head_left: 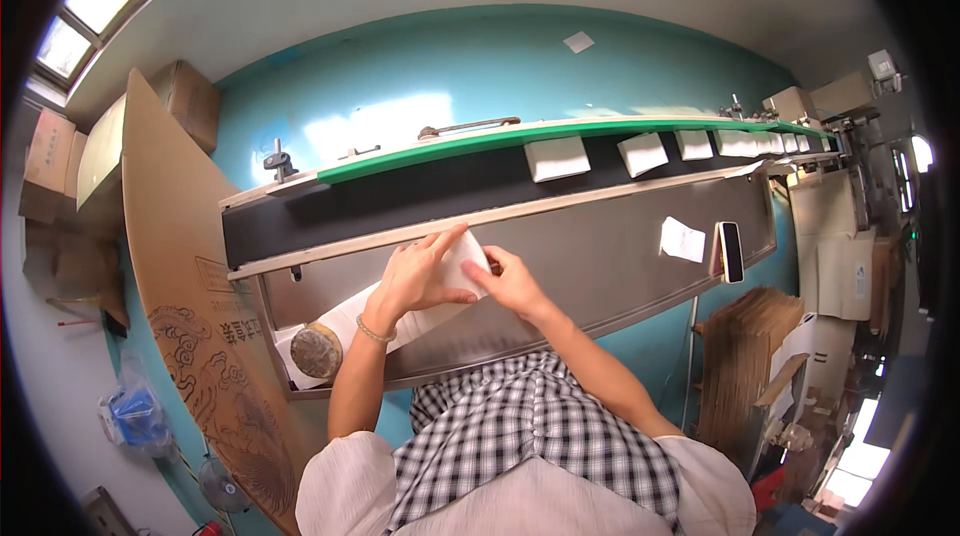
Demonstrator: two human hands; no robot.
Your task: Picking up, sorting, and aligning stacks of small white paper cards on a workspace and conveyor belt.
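Note:
Over the steel table in front of me, both my hands grip a small white packet that looks like folded paper (463, 252). My left hand (415, 279), with a beaded bracelet at the wrist, is wrapped round its left side. On the right edge, the curled fingers of my right hand (510, 284) press against it. Below my left hand a long row of white paper pieces (350, 313) stretches toward the lower left. A round, stone-like block (316, 351) stands at that row's far left end.
Behind the table runs a dark conveyor belt (380, 219) with a green edge, carrying several white packets (558, 159) to the right. A white paper (682, 240) and a phone (731, 252) lie on the table's right. Large cardboard (190, 266) stands left; stacked cardboard (745, 366) is at right.

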